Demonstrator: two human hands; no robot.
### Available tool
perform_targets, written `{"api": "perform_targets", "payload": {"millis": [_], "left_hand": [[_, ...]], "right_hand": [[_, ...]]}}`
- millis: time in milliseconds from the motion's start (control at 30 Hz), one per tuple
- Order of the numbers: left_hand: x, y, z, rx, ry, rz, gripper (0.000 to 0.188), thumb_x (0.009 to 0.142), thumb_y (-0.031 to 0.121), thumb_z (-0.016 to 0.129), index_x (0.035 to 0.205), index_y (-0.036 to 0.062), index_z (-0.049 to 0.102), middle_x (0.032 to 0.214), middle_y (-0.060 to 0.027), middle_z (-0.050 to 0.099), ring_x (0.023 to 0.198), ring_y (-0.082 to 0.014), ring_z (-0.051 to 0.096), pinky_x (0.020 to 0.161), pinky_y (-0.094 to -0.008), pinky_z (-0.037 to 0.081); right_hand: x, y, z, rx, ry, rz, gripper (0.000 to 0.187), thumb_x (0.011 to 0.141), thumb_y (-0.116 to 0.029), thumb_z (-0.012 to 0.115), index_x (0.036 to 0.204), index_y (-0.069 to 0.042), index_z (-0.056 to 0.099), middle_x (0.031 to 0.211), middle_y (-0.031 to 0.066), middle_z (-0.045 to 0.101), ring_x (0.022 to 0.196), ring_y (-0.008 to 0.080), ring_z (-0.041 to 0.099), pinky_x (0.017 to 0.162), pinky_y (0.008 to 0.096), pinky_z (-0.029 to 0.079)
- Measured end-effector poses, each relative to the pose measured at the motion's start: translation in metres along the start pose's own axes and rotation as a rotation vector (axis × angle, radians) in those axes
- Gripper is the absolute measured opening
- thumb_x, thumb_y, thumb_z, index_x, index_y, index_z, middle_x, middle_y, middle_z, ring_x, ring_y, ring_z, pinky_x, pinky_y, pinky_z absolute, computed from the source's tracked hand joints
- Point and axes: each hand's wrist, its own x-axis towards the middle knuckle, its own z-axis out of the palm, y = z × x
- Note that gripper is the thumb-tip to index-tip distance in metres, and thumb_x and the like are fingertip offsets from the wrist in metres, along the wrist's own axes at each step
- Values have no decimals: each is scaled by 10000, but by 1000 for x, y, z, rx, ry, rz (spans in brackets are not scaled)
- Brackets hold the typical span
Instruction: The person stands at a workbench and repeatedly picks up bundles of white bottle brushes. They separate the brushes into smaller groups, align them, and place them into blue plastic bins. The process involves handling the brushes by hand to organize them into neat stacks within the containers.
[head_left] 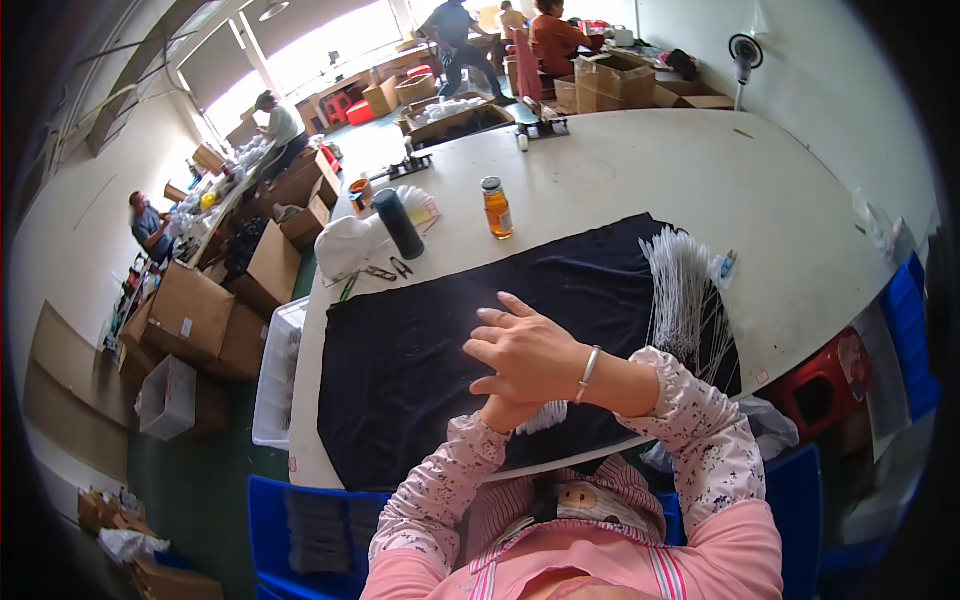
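My right hand [533,352], a pale bangle on its wrist, reaches across to the left with its fingers spread, and nothing shows in it. Beneath it is my left hand [508,412], mostly covered, so its fingers are hidden. Whether the two hands touch is hard to make out. Close to the wrists, a small bundle of white thin pieces [545,417] lies on a dark cloth [400,350] spread over the table. At the cloth's right end rests a large sheaf of thin white strands [675,290].
On the pale table [610,170] stand an amber glass bottle [497,208] and a dark cylinder [399,224]. Small snips [401,267] lie near the cloth's far left edge. A white bin [280,370] is left of the table; a red stool [825,380] is right. Other people work far off.
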Motion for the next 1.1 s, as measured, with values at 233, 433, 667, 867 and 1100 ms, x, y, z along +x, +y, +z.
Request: {"api": "perform_targets", "payload": {"millis": [233,433,667,867,1100], "left_hand": [[-6,-21,-4,33,7,-58,316,789,46,718,1064,11,567,936,-42,629,867,-107,602,745,-251,504],[2,-35,-17,59,30,-85,316,790,42,711,1069,7,565,949,-48,627,880,-114,602,752,-256,505],[29,-47,-41,101,69,-97,317,792,36,703,1075,3,564,963,-54,625,897,-122,603,761,-261,506],[21,-31,-37,81,95,-42,317,794,32,696,1080,-1,562,975,-60,623,911,-129,604,769,-266,507],[-1,12,-33,54,159,125,318,796,26,688,1086,-5,561,990,-66,621,927,-137,605,778,-271,508]], "right_hand": [[8,11,11,138,-104,-12,429,798,-439,638,984,-54,662,1037,123,663,1114,284,570,1072,458,314],[26,17,33,153,-119,40,378,830,-454,582,884,-94,686,871,98,688,904,247,633,853,391,433],[65,28,17,54,-463,199,516,929,-515,402,975,-106,714,1023,116,684,1031,273,629,888,393,478],[52,18,3,80,-510,180,523,921,-509,413,1033,-81,691,1058,123,675,1062,286,611,928,383,464],[18,-1,8,298,-167,252,551,851,-507,557,1117,-33,646,1078,205,647,1052,326,608,901,393,477]]}}
